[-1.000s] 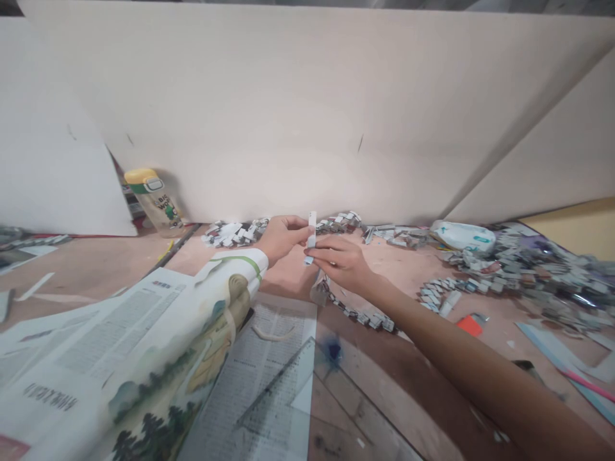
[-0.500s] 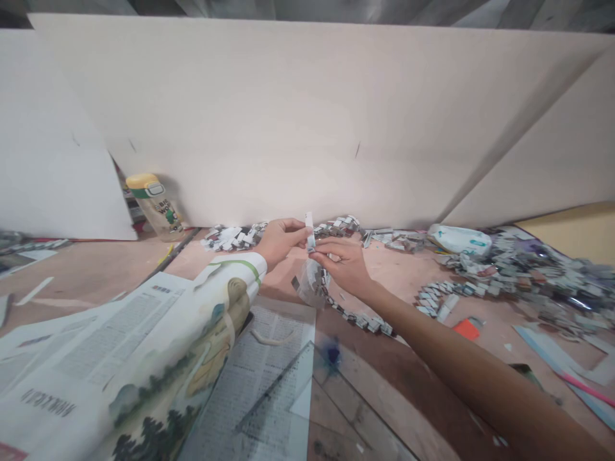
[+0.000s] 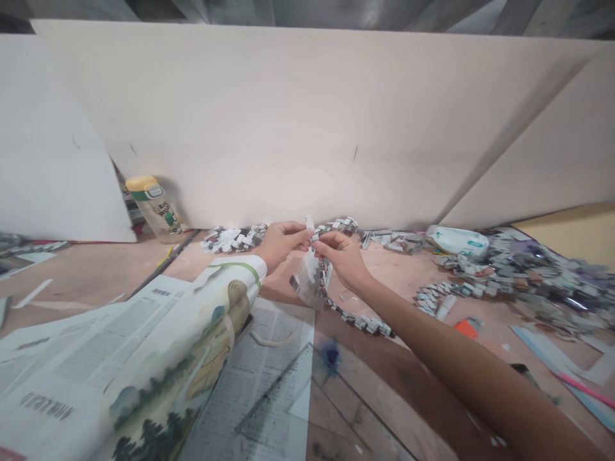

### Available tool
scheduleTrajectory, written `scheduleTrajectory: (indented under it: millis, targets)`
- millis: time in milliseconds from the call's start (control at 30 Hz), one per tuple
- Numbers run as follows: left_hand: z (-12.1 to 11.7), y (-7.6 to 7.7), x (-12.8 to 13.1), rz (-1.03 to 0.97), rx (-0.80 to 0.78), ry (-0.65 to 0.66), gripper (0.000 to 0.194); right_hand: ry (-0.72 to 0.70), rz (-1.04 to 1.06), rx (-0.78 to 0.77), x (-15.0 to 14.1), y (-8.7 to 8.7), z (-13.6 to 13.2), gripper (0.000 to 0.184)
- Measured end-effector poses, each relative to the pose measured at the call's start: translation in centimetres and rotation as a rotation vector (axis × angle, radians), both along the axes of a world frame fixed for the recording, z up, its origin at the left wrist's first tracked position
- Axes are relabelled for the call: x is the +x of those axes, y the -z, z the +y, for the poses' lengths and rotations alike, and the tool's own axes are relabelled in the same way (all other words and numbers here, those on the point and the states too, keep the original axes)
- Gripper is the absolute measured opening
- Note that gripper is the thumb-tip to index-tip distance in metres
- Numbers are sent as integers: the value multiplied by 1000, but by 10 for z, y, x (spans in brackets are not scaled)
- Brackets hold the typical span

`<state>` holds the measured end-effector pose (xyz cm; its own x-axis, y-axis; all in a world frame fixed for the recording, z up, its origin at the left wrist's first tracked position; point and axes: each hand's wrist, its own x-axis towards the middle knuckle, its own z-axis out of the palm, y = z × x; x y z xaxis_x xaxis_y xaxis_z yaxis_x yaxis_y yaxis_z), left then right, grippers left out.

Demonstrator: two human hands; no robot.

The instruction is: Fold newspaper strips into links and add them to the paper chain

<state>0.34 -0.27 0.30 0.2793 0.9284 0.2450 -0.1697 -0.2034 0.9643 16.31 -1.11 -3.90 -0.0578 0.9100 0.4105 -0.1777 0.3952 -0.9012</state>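
Note:
Between both hands a narrow white paper strip [image 3: 309,221] stands roughly upright, its top end poking above my fingertips. My left hand [image 3: 282,243] pinches it from the left. The fingers of my right hand [image 3: 341,255] are closed on the strip from the right, their tips close to the left ones. Just below my hands sits a crumpled clear plastic piece [image 3: 309,282]. A zigzag chain of folded paper [image 3: 360,320] trails from there to the right, passing behind my right forearm.
More folded-paper chains [image 3: 235,238] lie along the white board [image 3: 298,128]. A heap of folded paper pieces [image 3: 523,275] and a white soft pack [image 3: 459,241] are at right. A yellow-lidded bottle [image 3: 154,208] stands left. Newspaper [image 3: 269,384] and a clear set square [image 3: 276,387] lie in front.
My right hand has moved slightly up along the strip, bringing its fingertips closer to my left ones. Less of the strip shows between my hands. My left hand has barely moved.

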Motion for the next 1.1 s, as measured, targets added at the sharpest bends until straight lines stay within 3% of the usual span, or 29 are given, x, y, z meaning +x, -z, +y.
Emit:
scheduleTrajectory:
  millis: [267, 633, 767, 933, 1100]
  targets:
    - [1, 2, 0, 24, -52, -10, 26, 10, -56, -6, 1, -11, -6, 30]
    - [-2, 0, 3, 94, 22, -69, 21, -2, 20, -90, -1, -12, -7, 29]
    - [-2, 1, 1, 249, 237, -122, 20, -14, 120, -187, -2, -14, -7, 27]
    - [0, 6, -2, 402, 602, -96, 22, -123, 267, -381, 2, -20, -6, 23]
    - [6, 9, -6, 501, 915, -103, 24, -188, 275, -514, 7, -30, -9, 9]
